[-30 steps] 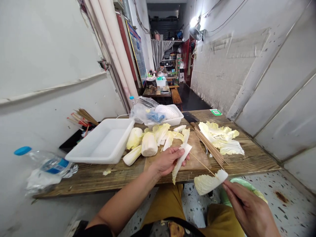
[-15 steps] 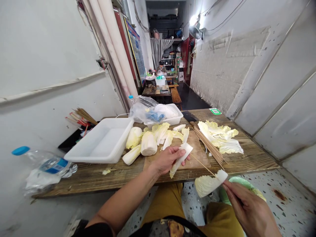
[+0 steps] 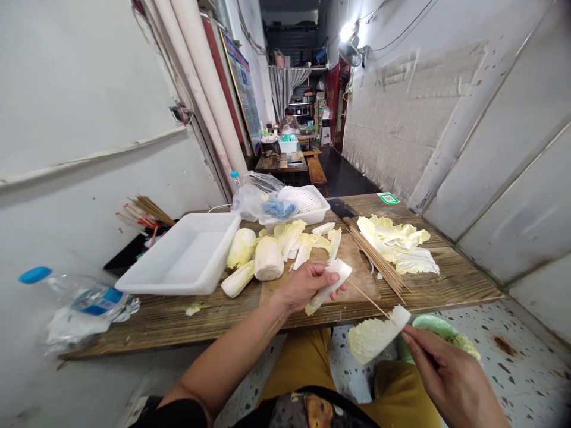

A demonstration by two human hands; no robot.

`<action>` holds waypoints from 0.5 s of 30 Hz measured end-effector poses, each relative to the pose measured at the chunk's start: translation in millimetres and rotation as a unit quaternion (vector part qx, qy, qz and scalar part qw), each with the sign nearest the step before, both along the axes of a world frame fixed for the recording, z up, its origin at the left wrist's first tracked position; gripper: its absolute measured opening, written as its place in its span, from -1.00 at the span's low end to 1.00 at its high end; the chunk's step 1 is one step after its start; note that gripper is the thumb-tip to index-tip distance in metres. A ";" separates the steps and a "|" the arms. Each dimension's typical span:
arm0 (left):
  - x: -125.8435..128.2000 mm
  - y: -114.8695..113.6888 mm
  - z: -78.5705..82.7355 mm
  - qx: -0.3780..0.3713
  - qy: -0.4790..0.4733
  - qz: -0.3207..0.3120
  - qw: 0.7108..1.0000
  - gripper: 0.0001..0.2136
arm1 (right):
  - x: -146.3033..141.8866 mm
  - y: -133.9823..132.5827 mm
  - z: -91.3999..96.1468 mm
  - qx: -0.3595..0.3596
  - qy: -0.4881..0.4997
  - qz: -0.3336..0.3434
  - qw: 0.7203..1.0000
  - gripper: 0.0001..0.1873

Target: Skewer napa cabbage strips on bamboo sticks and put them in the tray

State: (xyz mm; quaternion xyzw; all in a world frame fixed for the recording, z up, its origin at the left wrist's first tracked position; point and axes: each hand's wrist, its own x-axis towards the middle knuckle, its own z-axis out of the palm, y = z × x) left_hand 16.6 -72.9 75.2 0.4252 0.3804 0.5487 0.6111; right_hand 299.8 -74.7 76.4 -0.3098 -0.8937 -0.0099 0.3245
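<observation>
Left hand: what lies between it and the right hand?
In the head view, a skewer runs from the upper leaf, gripped in the left hand, to the lower leaf, close against the right hand.

A flat, white cabbage-leaf strip (image 3: 341,272) slants down leftward, pinched in the left hand (image 3: 307,288). A thin, straight, tan wooden skewer (image 3: 368,298) slopes from it toward the right hand (image 3: 450,364), just beside which a broad, crinkled, white-and-pale-yellow cabbage-leaf piece (image 3: 372,340) crosses it, drooping.

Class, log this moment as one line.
left grip: cabbage strip | right grip: cabbage leaf | skewer: between strip and leaf
</observation>
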 end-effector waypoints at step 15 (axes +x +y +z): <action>8.0 -5.9 4.4 0.021 -0.024 0.038 0.999 -0.67 | -9.1 -5.0 19.5 0.063 -0.007 -0.086 0.994 -0.56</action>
